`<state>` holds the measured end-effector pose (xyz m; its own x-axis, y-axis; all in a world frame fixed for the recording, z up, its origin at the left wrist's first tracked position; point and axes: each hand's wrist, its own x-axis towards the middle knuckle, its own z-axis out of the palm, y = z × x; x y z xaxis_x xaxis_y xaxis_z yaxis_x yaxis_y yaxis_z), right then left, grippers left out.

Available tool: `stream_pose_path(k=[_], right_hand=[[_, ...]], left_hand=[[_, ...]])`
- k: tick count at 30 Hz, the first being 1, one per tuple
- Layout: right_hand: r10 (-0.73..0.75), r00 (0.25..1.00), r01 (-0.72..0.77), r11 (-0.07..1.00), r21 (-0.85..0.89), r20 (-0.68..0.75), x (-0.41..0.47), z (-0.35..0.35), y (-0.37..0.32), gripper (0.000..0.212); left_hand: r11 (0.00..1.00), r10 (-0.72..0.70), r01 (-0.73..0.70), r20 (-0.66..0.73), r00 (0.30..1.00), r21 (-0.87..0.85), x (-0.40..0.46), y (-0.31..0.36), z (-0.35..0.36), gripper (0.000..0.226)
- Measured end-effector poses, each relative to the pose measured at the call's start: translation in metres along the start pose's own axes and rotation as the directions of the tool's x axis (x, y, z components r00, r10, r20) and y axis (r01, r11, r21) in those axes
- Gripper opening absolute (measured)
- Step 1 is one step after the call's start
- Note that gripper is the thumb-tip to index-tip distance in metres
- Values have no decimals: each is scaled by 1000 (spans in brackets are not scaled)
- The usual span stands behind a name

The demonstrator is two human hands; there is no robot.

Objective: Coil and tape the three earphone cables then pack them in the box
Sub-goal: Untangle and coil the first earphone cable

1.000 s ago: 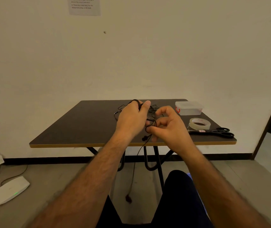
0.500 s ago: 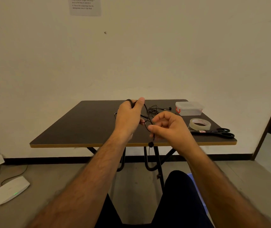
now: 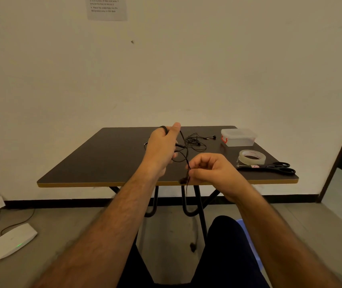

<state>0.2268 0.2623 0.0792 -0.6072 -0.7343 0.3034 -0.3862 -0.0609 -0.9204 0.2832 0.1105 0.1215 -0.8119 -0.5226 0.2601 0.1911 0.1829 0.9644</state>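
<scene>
Now the right hand [image 3: 211, 171] has drawn down toward the table's [image 3: 103, 163] near edge, pinching the earphone cable [image 3: 183, 154] taut from the loops gripped in the left hand [image 3: 161, 148], so another wrap looks ready; the box [image 3: 238, 138] waits closed.

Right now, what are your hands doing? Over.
Left hand grips coiled earphone cable. Right hand pinches its loose end. Box shut; nothing blocking.
</scene>
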Motion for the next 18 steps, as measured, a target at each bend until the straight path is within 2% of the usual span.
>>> stream_pose_path(k=[6, 10, 13, 18], right_hand=[[-27, 996, 17, 993, -118, -90, 0, -1, 1, 28], [19, 999, -26, 988, 153, 46, -5, -5, 1, 35], [119, 983, -156, 944, 291, 140, -7, -4, 0, 28], [130, 956, -209, 931, 300, 262, -8, 0, -2, 20]], left_hand=[[998, 26, -28, 34, 999, 57, -4, 1, 2, 36], [993, 78, -75, -27, 997, 95, -2, 0, 2, 36], [997, 73, -71, -37, 997, 43, -2, 2, 3, 39], [999, 37, -37, 3, 999, 29, -4, 3, 3, 36]])
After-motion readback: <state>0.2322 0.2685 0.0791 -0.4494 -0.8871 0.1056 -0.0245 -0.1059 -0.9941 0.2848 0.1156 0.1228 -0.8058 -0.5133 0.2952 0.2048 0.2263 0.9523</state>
